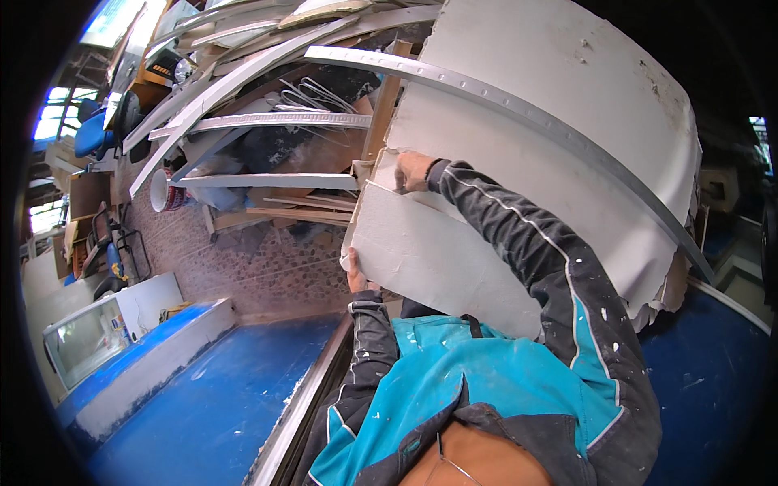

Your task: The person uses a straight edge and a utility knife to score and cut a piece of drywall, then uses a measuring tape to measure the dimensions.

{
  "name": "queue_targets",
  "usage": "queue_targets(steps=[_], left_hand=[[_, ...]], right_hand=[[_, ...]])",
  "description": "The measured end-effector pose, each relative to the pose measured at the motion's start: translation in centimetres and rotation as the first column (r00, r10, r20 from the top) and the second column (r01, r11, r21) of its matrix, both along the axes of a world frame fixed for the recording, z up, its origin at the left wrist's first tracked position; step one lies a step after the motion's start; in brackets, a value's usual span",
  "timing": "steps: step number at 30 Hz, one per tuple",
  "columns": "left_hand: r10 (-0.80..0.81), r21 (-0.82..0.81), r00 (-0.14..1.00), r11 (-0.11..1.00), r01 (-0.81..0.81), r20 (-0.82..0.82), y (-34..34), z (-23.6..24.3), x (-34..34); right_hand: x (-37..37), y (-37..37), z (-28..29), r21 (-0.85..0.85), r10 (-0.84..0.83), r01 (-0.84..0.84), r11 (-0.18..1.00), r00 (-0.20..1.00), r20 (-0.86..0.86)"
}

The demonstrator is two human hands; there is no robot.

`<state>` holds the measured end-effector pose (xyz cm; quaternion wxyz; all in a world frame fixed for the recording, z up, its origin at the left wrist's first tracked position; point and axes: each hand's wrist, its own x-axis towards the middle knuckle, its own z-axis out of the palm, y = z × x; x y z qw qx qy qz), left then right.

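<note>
At the sheet stack's (pixel 535 121) left edge, the left hand (pixel 356 274) held the white board (pixel 429 251), the right hand (pixel 416 172) curled narrowly, its grip unclear, so uneven pulling could perhaps crack the board.

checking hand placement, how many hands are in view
2: the left hand at the near left corner of the white board, the right hand farther up, near its left edge. No others show.
</note>
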<state>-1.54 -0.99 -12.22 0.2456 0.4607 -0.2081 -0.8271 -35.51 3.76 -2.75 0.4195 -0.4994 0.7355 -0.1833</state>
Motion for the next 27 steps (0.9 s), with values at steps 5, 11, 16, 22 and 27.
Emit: queue_targets(steps=[5,11,16,22,27], left_hand=[[-0.048,0.038,0.998,0.998,0.050,-0.051,0.3,1.2,-1.0],[-0.049,0.029,0.998,0.998,0.050,-0.044,0.1,1.6,-0.3],[-0.038,0.028,0.999,0.999,0.039,-0.039,0.4,2.1,-0.1],[-0.070,0.007,0.996,0.997,0.071,-0.052,0.2,1.7,-0.2],[-0.040,0.032,0.997,0.999,0.043,-0.072,0.3,1.8,-0.6]], right_hand=[[-1.8,3.7,1.6,0.145,0.001,-0.009,0.989,0.998,0.055],[-2.0,5.0,3.9,0.207,0.132,-0.127,0.970,0.991,-0.014],[-3.2,2.8,3.2,0.052,0.074,-0.074,0.996,0.997,-0.007],[-1.7,-2.4,1.0,-0.284,-0.079,0.051,0.957,0.993,-0.087],[0.4,-3.5,1.2,-0.010,-0.006,0.006,1.000,0.999,-0.039]])
